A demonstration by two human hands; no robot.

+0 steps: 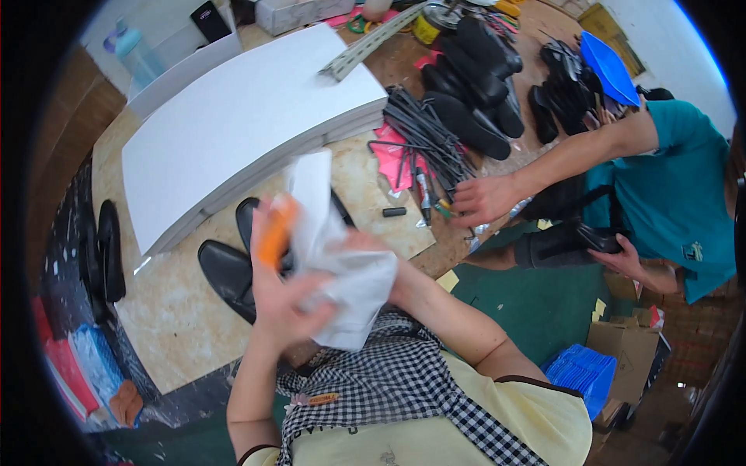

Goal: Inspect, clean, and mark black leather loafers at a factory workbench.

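A crumpled white sheet (342, 268) is held up close over the counter (167, 311), both hands clamped on it: left hand (284, 291) also gripping an orange tool (274, 233), right hand (365, 248) mostly hidden behind. Looks light, thin and floppy, probably easy to tear, so it's best pinched at the bunched edges. Black shoes (229, 272) sit underneath.

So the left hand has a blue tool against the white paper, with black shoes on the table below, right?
Not quite: the tool in the left hand is orange, not blue. The head view shows it against the white paper, with black shoes on the table below.
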